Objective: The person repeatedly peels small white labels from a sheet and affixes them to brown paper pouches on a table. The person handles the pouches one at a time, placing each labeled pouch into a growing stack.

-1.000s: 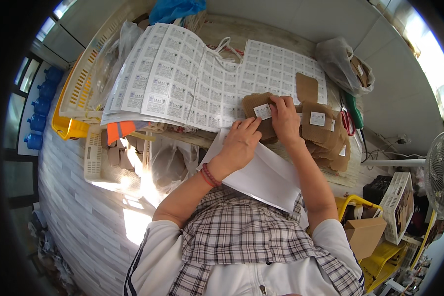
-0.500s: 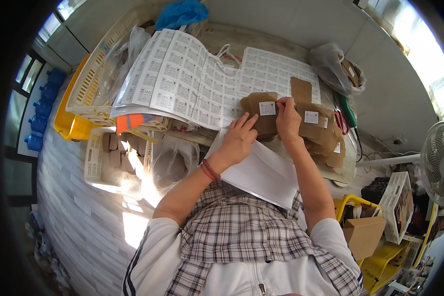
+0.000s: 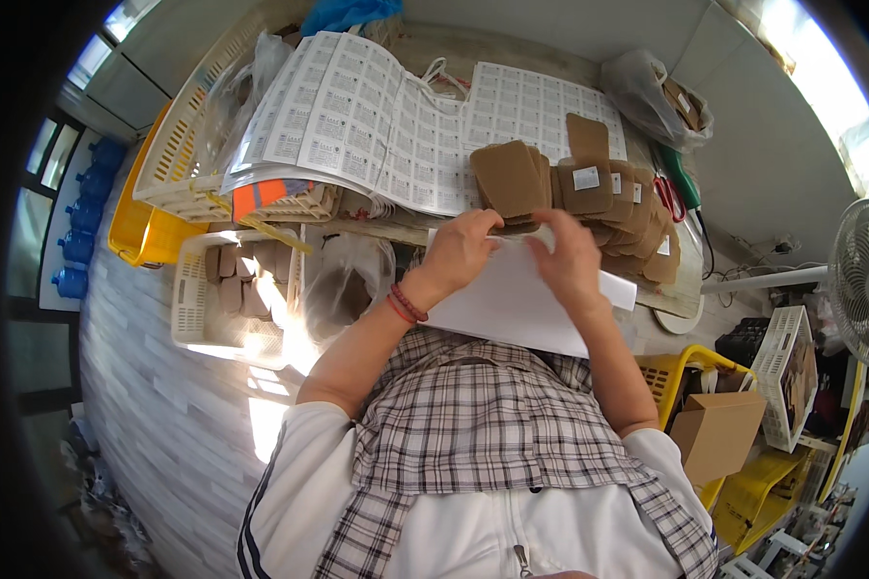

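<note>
Head view: left hand (image 3: 461, 253) and right hand (image 3: 572, 259) sit close together at the far edge of a white sheet (image 3: 507, 307), which lies toward the plaid apron (image 3: 492, 415), long axis roughly left to right. Brown cards (image 3: 505, 179) lie stacked just beyond. Blur hides the right fingertips; whether either hand's fingers pinch, I cannot tell.

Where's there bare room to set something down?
A tabletop strip lies bare behind the label sheets, between the blue bag and the clear bag. Crowded: the right end, with brown cards and a green-handled tool. The floor left of the lower cream crate is bare too.
</note>
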The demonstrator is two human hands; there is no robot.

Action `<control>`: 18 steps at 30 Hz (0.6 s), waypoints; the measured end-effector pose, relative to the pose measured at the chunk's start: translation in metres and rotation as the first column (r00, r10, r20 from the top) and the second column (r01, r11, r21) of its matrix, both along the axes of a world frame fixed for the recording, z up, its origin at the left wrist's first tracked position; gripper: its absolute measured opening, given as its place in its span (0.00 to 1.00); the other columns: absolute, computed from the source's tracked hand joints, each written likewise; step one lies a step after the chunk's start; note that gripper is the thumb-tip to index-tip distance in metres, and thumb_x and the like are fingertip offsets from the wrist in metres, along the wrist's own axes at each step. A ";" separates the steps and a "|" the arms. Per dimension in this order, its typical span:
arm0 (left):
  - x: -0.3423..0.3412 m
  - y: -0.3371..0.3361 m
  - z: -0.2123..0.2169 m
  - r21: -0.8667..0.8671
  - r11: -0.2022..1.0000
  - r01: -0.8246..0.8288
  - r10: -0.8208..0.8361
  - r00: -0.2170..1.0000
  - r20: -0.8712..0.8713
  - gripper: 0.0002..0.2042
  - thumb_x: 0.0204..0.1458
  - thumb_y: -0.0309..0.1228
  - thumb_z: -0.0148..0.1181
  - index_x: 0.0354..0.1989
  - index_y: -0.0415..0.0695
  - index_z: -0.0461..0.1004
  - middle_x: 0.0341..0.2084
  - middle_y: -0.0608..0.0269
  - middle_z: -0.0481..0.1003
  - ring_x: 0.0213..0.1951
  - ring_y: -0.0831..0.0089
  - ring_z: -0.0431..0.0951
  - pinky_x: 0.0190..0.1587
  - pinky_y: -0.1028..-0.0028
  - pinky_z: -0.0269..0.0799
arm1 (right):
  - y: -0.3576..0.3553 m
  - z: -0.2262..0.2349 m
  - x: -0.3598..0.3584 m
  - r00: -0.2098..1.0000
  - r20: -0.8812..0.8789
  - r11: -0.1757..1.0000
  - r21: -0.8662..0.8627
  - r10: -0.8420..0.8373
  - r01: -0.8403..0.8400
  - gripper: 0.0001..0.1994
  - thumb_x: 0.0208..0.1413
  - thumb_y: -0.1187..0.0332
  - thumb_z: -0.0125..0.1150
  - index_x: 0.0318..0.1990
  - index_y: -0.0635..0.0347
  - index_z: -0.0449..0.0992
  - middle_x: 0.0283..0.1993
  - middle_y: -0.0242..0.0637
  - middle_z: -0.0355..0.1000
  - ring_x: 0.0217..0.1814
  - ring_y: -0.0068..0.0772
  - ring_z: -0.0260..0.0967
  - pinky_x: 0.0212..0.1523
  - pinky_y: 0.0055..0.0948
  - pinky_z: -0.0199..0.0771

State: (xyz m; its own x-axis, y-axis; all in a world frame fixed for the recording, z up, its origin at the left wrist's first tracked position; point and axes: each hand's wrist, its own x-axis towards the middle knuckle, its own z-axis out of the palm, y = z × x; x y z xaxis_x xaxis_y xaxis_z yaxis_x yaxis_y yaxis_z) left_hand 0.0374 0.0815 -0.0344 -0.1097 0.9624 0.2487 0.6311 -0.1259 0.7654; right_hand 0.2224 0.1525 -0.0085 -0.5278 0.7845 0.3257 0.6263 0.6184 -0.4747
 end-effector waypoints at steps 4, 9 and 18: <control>0.000 -0.008 0.002 0.038 0.999 0.008 -0.014 0.987 0.161 0.06 0.48 0.23 0.61 0.34 0.35 0.76 0.35 0.52 0.78 0.38 0.56 0.79 0.41 0.67 0.75 | -0.027 -0.031 -0.013 0.970 -0.242 0.976 -0.201 0.030 -0.081 0.10 0.50 0.70 0.68 0.40 0.54 0.78 0.36 0.34 0.80 0.39 0.44 0.76 0.41 0.38 0.74; -0.025 -0.027 0.010 -0.115 0.993 0.015 -0.001 0.993 0.119 0.08 0.48 0.23 0.62 0.38 0.36 0.78 0.33 0.55 0.79 0.35 0.64 0.79 0.40 0.70 0.75 | -0.015 -0.043 -0.002 0.953 -0.303 0.954 -0.281 0.019 -0.108 0.06 0.48 0.70 0.70 0.35 0.52 0.81 0.35 0.31 0.79 0.38 0.41 0.74 0.41 0.36 0.72; -0.028 -0.023 0.000 -0.272 0.962 -0.020 0.097 0.958 0.271 0.06 0.50 0.23 0.63 0.36 0.36 0.80 0.28 0.62 0.80 0.31 0.78 0.77 0.37 0.75 0.73 | -0.023 -0.046 -0.017 0.922 -0.362 0.990 0.071 0.140 -0.122 0.05 0.47 0.73 0.69 0.31 0.53 0.79 0.36 0.30 0.76 0.41 0.38 0.71 0.42 0.36 0.68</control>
